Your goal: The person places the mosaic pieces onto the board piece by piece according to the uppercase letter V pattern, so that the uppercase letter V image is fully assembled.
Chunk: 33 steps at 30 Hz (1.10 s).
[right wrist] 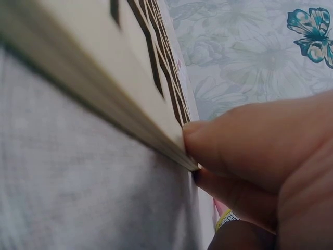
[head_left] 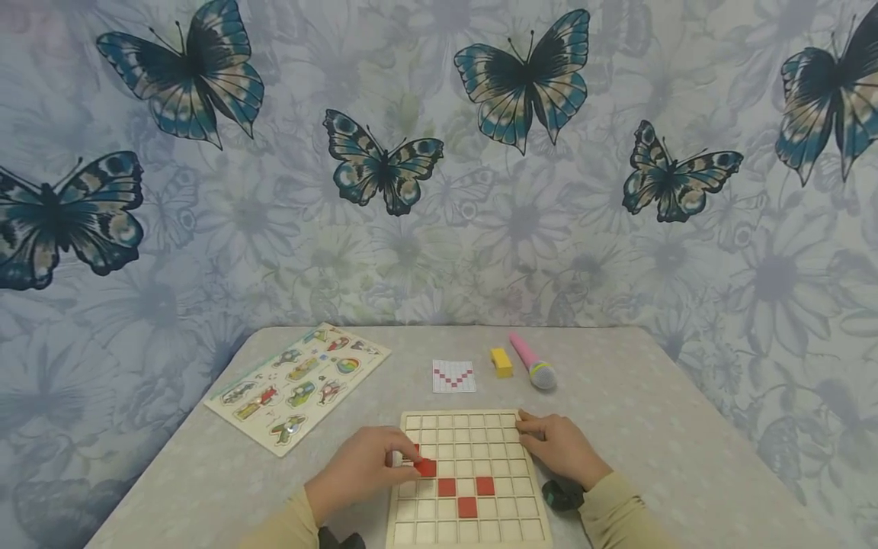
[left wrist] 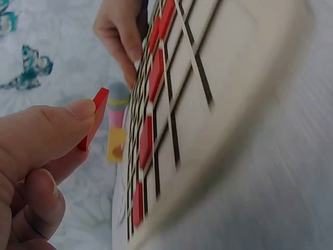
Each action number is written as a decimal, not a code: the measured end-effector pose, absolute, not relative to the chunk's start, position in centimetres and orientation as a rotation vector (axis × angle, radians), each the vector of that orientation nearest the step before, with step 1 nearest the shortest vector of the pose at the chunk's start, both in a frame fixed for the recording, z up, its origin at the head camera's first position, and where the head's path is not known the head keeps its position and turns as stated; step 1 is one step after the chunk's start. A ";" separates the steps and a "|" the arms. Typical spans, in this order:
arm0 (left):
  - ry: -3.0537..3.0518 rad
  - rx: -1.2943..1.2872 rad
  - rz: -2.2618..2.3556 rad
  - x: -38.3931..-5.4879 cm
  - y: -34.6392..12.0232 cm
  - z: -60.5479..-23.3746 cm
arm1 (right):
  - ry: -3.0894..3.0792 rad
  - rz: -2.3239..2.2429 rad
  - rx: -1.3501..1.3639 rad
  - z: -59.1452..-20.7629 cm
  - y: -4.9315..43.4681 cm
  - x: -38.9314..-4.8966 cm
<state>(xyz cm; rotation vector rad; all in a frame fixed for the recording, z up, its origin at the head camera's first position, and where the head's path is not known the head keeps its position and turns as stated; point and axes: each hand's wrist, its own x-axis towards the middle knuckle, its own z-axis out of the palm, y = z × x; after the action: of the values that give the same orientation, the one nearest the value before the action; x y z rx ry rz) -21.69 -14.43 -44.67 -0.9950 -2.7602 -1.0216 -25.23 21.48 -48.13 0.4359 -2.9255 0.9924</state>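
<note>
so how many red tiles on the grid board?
4 visible: three seated low on the grid board at; one pinched by the left hand, which may hide more.

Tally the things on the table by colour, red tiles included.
Red tiles: 4
Wooden grid board: 1
Pattern card: 1
Yellow block: 1
Pink microphone: 1
Picture puzzle: 1
Total: 9

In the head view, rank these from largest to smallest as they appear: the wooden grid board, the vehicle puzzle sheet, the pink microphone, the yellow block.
1. vehicle puzzle sheet and wooden grid board: look alike; the board lies nearer the camera, so unranked.
2. pink microphone
3. yellow block
</note>
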 end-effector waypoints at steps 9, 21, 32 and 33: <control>-2.816 -1.072 -0.895 -22.3 -9.1 -43.7 | -2.915 1.006 0.443 -48.2 21.7 -25.1; -2.865 -1.068 -0.718 -24.0 -4.2 -43.9 | -2.927 1.007 0.427 -47.5 21.9 -24.9; -2.944 -1.052 -0.640 -24.1 -1.3 -44.9 | -2.910 1.007 0.495 -47.8 21.9 -24.9; -2.943 -1.055 -0.641 -24.1 -1.1 -44.8 | -2.906 1.008 0.500 -47.8 21.9 -24.9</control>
<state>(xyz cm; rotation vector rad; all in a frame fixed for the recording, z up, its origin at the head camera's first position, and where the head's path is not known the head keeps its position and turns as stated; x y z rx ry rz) -24.08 -1.13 -44.83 -1.0551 -2.9434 -0.6409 -24.94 21.89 -47.79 0.4996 -2.9063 1.0077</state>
